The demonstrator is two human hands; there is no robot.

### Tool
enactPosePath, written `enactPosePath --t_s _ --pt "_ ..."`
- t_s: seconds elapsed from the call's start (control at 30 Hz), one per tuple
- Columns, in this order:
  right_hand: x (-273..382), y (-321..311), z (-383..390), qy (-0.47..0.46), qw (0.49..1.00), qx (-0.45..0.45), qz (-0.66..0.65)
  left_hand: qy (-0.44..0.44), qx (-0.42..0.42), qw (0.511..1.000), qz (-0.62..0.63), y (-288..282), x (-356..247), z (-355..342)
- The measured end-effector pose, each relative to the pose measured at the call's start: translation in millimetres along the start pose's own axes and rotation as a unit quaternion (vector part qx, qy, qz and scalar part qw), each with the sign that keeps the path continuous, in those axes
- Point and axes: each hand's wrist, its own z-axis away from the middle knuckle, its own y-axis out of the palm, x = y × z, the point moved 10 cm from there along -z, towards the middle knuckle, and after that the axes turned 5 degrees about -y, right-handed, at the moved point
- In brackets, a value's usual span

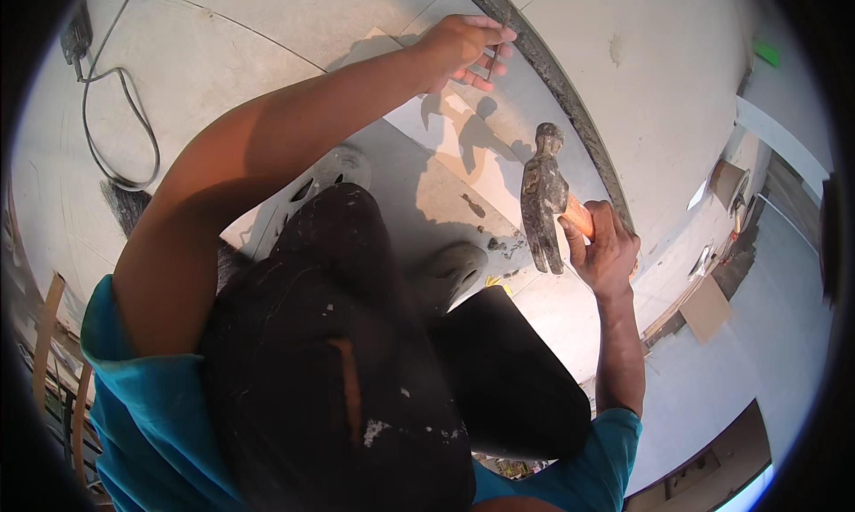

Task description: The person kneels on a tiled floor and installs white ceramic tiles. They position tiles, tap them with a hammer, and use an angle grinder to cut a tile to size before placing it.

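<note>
Gripping a claw hammer [545,196], right hand [606,245]; left hand [459,47] pinching a nail [492,62]

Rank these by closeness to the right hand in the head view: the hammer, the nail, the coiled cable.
1. Hammer: held in the right hand, head raised just left of it.
2. Nail: pinched in the left hand, up by the dark seam.
3. Coiled cable: far left on the floor.
</note>
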Motion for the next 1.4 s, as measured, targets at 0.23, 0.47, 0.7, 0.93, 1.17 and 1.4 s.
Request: enactPosePath --t_s 0.23,0.47,0.7,0.93,1.17,1.4 --pt "-8.5 -15.3 17.4 -0.002 0.995 0.096 0.037 0.097 -0.025 0.941 0.323 17.0 22.7 -30.2" --pt "-1.6 -31.0 15.3 0.017 0.982 0.175 0.069 0.098 -0.046 0.906 0.409 -5.5 0.1 -27.9" --pt "2.6 -32.5 -2.2 -0.006 0.984 0.17 0.057 -0.038 0.067 0.924 0.375 47.2 47.3 -7.2" --pt "4.1 -34.2 -15.4 -0.007 0.979 0.196 0.049 -0.018 0.122 0.936 0.328 62.0 34.3 -6.9" --pt "11.8 -0.9 -41.7 -0.058 0.994 0.096 0.016 -0.007 0.094 0.945 0.314 33.2 32.3 -14.6" --pt "13.3 24.0 -52.0 -0.106 0.99 -0.047 -0.074 -0.007 0.035 0.96 0.279 20.0 16.5 -10.3"
